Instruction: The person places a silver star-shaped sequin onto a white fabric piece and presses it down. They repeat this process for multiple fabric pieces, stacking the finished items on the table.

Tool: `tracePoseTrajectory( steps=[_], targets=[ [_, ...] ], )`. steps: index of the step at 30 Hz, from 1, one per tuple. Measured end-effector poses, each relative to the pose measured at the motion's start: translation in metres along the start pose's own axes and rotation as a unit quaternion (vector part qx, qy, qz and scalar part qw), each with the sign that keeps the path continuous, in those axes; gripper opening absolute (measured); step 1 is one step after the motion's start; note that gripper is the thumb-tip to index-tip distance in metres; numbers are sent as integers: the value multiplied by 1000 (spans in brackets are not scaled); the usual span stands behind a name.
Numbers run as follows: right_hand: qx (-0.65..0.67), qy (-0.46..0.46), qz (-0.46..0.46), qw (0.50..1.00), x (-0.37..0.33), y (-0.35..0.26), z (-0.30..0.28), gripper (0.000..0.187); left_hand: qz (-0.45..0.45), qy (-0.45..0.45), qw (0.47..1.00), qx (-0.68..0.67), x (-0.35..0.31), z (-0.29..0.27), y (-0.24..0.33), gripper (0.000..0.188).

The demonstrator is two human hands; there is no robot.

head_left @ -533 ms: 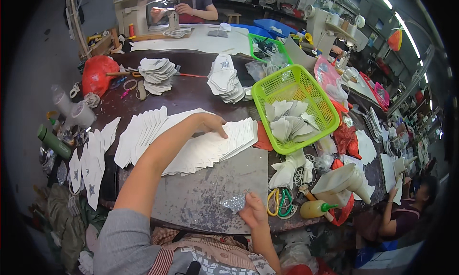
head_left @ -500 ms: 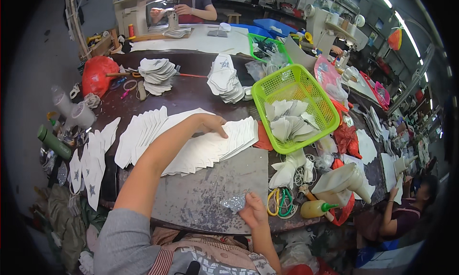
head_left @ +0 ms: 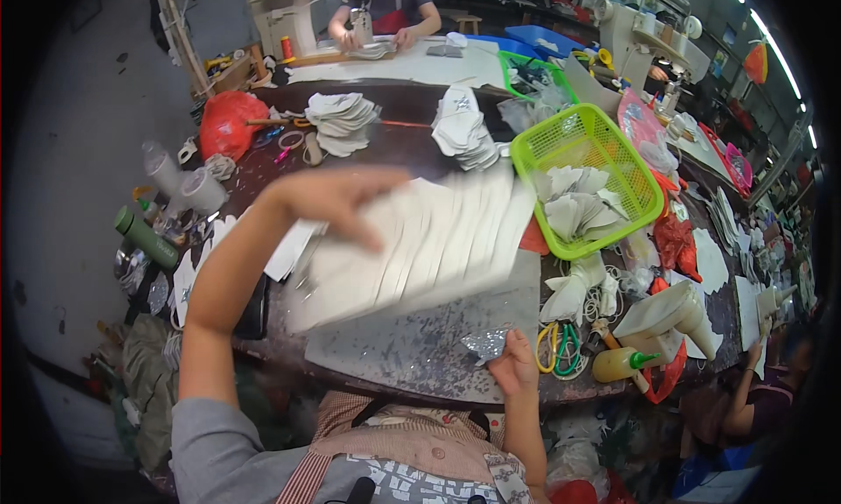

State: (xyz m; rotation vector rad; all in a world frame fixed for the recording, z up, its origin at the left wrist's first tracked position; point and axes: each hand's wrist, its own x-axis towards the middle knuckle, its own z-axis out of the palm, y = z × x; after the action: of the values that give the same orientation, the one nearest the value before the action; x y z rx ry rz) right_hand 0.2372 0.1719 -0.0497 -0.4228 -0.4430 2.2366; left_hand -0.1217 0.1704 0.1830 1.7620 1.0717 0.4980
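Smeared by motion, my left hand (head_left: 346, 202) is over a fanned row of white cut pieces (head_left: 420, 241), thumb apart from the fingers. The row is blurred too; whether my hand grips it cannot be seen. My right hand (head_left: 515, 364), near the table's front edge, is closed on a silver glitter piece (head_left: 486, 344), which sticks out to the left of the fingers. Under both lies a grey, speckled board (head_left: 420, 355). More white pieces (head_left: 293, 248) lie partly hidden behind my left forearm.
A green basket (head_left: 523, 184) holding white pieces stands at the right. Two stacks of white pieces (head_left: 340, 123) sit farther back, near a red bag (head_left: 232, 126). Scissors (head_left: 568, 348) and a yellow bottle (head_left: 618, 364) are right of my right hand. A person (head_left: 390, 14) works across the table.
The view has swung, shifting the scene rightward. The row of white pieces has moved toward me and blurred, with my left hand now farther left along it. My right hand still holds the glitter piece.
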Motion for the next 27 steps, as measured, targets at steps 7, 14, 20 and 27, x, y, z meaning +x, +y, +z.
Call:
tracePoseTrajectory(
  steps=[7,14,20,27],
  targets=[
    [-71,-19,22,997,-39,7,18,18,-141,56,987,42,-87,133,-103,73],
    [-175,-11,58,983,-85,19,51,14,-76,336,909,236,-112,197,-119,45],
    [-217,-3,82,973,-86,38,74,18,-58,381,859,338,-105,214,-127,44],
    [-359,-35,84,929,-65,51,96,17,3,434,857,277,-113,210,-139,32]
  ],
)
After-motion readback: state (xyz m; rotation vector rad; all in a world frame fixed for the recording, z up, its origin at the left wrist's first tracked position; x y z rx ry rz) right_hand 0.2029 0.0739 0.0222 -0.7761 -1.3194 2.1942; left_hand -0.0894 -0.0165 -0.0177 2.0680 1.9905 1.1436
